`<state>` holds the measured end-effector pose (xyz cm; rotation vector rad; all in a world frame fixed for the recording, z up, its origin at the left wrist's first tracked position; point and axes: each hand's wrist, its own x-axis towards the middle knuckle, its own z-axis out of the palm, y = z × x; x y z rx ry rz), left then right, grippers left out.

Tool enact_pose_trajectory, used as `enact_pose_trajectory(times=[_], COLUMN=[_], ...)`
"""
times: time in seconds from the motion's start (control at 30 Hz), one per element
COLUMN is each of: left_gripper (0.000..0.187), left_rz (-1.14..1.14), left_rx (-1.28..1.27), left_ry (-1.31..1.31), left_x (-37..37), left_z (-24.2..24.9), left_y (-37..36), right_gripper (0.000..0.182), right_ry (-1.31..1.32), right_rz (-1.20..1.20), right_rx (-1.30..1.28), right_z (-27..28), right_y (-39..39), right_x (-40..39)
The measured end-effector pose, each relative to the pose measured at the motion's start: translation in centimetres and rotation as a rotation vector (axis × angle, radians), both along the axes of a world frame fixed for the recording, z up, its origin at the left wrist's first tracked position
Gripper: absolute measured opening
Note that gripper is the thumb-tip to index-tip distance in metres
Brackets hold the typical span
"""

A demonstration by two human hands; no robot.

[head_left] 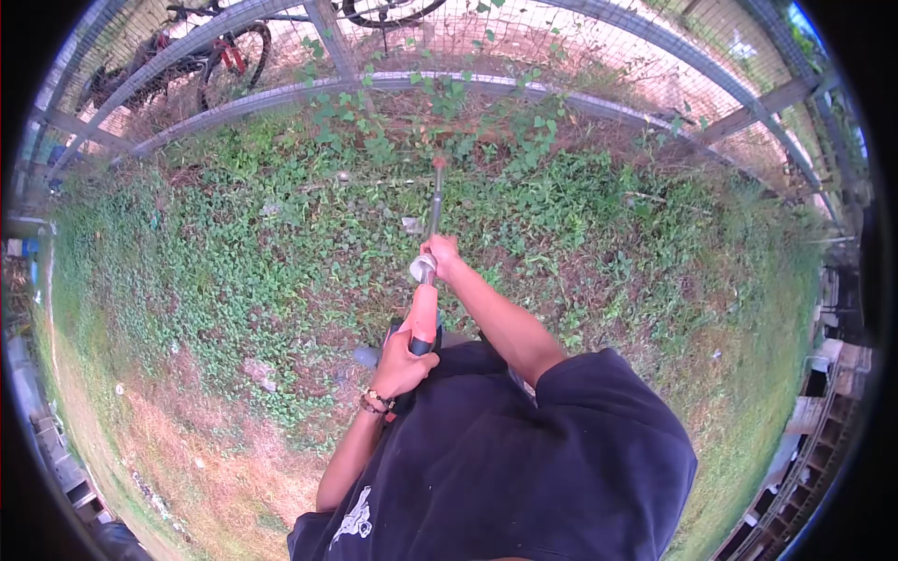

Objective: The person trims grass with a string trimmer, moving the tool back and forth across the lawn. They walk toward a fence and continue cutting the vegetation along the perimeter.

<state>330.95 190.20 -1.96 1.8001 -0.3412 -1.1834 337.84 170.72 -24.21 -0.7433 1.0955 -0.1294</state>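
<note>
A long tool with an orange and black rear body (424,313) and a grey metal shaft (437,201) points away from me over the weeds. My left hand (402,365), with dark beaded bracelets at the wrist, is wrapped round the rear body by my waist. Farther forward, my right hand (441,254) is closed round the shaft, just beyond a round whitish part (423,268). The shaft's reddish far end (439,163) is over green plants near the fence base.
A curved metal-framed wire fence (449,80) with climbing vines crosses the front. Bicycles (234,65) stand behind it at the left. Low weeds (262,243) cover the ground, with small pale debris (412,225) beside the shaft. Dry grass (224,467) lies at the lower left.
</note>
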Motion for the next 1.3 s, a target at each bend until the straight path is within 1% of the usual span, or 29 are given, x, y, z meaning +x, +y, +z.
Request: enact_pose_trajectory(times=[0.07, 0.13, 0.2, 0.23, 0.27, 0.33, 0.37, 0.47, 0.57, 0.6, 0.67, 0.7, 0.8, 0.83, 0.93, 1.0, 1.03, 1.07, 1.1, 1.13, 1.17, 1.23, 1.27, 1.3], left_gripper=[0.013, 0.009, 0.008, 0.008, 0.013, 0.024, 0.014, 0.012, 0.011, 0.011, 0.009, 0.008, 0.007, 0.007, 0.008, 0.009, 0.008, 0.006, 0.013, 0.014, 0.016, 0.019, 0.02, 0.022], left_rz=[-0.064, -0.16, -0.225, -0.231, -0.267, -0.329, -0.324, -0.281, -0.294, -0.247, -0.145, -0.145, 0.035, 0.095, 0.29, 0.346, 0.363, 0.375, 0.385, 0.378, 0.37, 0.354, 0.347, 0.343], left_rx=[-0.054, -0.084, -0.11, -0.131, -0.124, -0.111, -0.125, -0.139, -0.148, -0.137, -0.119, -0.081, -0.067, -0.062, -0.12, -0.069, -0.057, -0.051, -0.056, -0.069, -0.077, -0.058, -0.033, -0.008], left_ry=[0.044, 0.119, 0.22, 0.219, 0.218, 0.21, 0.198, 0.201, 0.145, 0.155, 0.175, 0.163, 0.158, 0.14, 0.143, 0.116, 0.09, 0.062, 0.032, -0.074, -0.179, -0.201, -0.123, -0.05], left_x=[0.2, 0.2, -0.3, -0.8, -1.2, -2.0, -2.3, -3.3, -5.0, -5.8, -8.1, -9.1, -13.3, -14.8, -20.2, -23.2, -24.3, -25.0, -25.4, -25.5, -25.5, -25.4, -25.2, -24.6], left_z=[0.3, -0.9, -2.3, -2.3, -2.5, -3.1, -3.2, -3.1, -4.0, -4.0, -3.7, -3.7, -3.7, -3.6, -4.5, -4.6, -4.8, -5.0, -4.9, -5.3, -6.2, -5.6, -5.2, -4.4], left_y=[-1.9, -4.0, -6.4, -7.6, -8.5, -9.9, -10.3, -10.3, -8.6, -7.7, -5.3, -3.7, 1.1, 2.3, 3.9, 3.9, 3.5, 3.0, 2.7, 2.5, 2.5, 2.6, 2.9, 3.3], right_gripper=[0.008, 0.008, 0.007, 0.006, 0.004, 0.004, 0.003, 0.002, 0.004, 0.004, 0.004, 0.003, 0.004, 0.005, 0.004, 0.005, 0.005, 0.005, 0.005, 0.005, 0.005, 0.004, 0.004, 0.005], right_ry=[0.062, 0.099, 0.134, 0.136, 0.143, 0.181, 0.153, 0.091, 0.089, 0.068, 0.042, 0.043, 0.025, 0.069, -0.032, -0.05, -0.069, -0.087, -0.105, -0.125, -0.085, -0.034, -0.007, 0.005], right_rz=[-0.082, -0.145, -0.201, -0.256, -0.243, -0.325, -0.333, -0.327, -0.272, -0.24, -0.169, -0.131, 0.004, 0.05, 0.121, 0.257, 0.307, 0.309, 0.311, 0.313, 0.315, 0.38, 0.413, 0.391], right_rx=[-0.068, -0.138, -0.205, -0.215, -0.24, -0.237, -0.234, -0.232, -0.208, -0.18, -0.15, -0.142, -0.131, -0.187, -0.108, -0.084, -0.083, -0.029, 0.024, 0.077, 0.097, 0.081, 0.075, 0.076], right_z=[-0.1, 1.6, -0.4, 0.3, 1.0, 1.8, 2.1, 0.4, -1.7, -2.6, -2.7, -1.8, -2.2, -2.6, -3.4, -3.5, -3.1, -2.8, -3.2, -3.5, -3.9, -3.8, -3.8, -3.9], right_y=[-3.4, -6.5, -10.1, -11.3, -12.3, -13.7, -13.9, -14.3, -12.9, -12.1, -9.9, -7.9, -2.4, -0.7, 3.0, 4.7, 4.7, 5.0, 5.6, 6.1, 6.5, 6.9, 7.3, 7.7], right_x=[-2.6, -5.6, -8.5, -9.8, -11.2, -13.0, -13.8, -15.1, -16.4, -16.7, -16.9, -17.1, -17.6, -17.4, -18.3, -19.1, -19.1, -19.2, -19.0, -18.5, -17.9, -17.3, -17.2, -17.1])
